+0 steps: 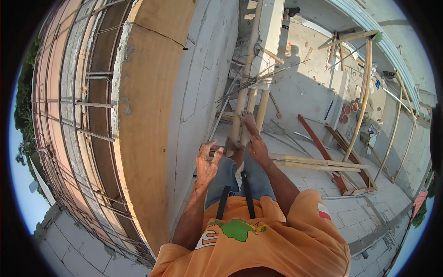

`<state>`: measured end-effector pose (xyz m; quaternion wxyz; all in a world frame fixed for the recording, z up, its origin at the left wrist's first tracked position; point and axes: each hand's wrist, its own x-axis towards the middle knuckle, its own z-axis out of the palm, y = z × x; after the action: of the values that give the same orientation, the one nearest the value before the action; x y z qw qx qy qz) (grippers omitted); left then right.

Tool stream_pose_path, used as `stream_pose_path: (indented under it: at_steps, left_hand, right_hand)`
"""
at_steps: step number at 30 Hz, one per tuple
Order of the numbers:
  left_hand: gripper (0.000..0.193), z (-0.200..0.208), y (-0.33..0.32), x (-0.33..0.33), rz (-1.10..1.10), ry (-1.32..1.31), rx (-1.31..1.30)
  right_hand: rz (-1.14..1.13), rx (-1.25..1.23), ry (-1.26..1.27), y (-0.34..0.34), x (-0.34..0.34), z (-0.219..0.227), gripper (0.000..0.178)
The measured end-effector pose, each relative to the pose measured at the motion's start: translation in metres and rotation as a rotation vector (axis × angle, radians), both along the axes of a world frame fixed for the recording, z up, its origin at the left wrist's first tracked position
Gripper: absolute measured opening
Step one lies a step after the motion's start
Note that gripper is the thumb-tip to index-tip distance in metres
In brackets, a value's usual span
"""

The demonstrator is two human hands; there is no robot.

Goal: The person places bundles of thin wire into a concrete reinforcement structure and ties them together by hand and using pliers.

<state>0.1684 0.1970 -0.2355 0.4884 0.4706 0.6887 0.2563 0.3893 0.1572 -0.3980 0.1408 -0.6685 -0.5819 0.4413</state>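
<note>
My left hand (207, 162) is raised over my left knee. Its thumb and fingers are apart with nothing seen between them, and a short brown piece of wood (216, 150) shows just beyond. Over the other knee, my right hand (258, 150) has its fingers curled in; whatever they hold, if anything, is hidden. Both bare feet rest at upright-looking bamboo poles (242, 104) beneath me. A bundle of thin wires or rods (256, 82) lies across those poles, ahead of my feet.
At my left runs a plywood form board (152, 101) with steel rebar (94, 105) beyond it, beside a grey block wall (203, 69). Far below on the right are reddish buckets (346, 109), red-brown steel beams (323, 152) and bamboo props (362, 101). Horizontal bamboo poles (318, 162) extend rightward.
</note>
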Motion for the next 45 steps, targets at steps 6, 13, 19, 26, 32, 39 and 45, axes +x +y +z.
stream_pose_path:
  at_steps: [6, 13, 19, 26, 32, 39, 45]
  left_hand:
    - [0.063, -0.205, 0.085, 0.027, 0.106, 0.128, -0.254]
    - [0.072, -0.413, 0.160, 0.041, -0.293, 0.284, -0.228]
    - [0.084, -0.552, 0.195, 0.034, -0.636, 0.514, -0.235]
    - [0.091, -0.629, 0.228, 0.047, -0.842, 0.445, -0.365]
    - [0.072, -0.675, 0.214, 0.036, -0.785, 0.221, -0.416]
    - [0.052, -0.679, 0.197, 0.036, -0.725, 0.064, -0.381]
    - [0.058, -0.660, 0.201, 0.041, -0.619, -0.136, -0.623]
  right_hand:
    - [-0.116, 0.100, 0.097, 0.010, 0.001, -0.079, 0.032]
    - [-0.240, 0.122, 0.076, 0.104, 0.063, -0.152, 0.031]
    - [0.089, 0.257, -0.361, 0.213, 0.131, -0.267, 0.049]
    - [0.711, 0.384, -0.784, 0.282, 0.142, -0.415, 0.062]
    - [0.747, 0.429, -0.749, 0.298, 0.113, -0.458, 0.056]
    - [0.859, 0.354, -0.613, 0.315, 0.118, -0.459, 0.032]
    - [0.858, 0.468, -0.649, 0.310, 0.115, -0.463, 0.020]
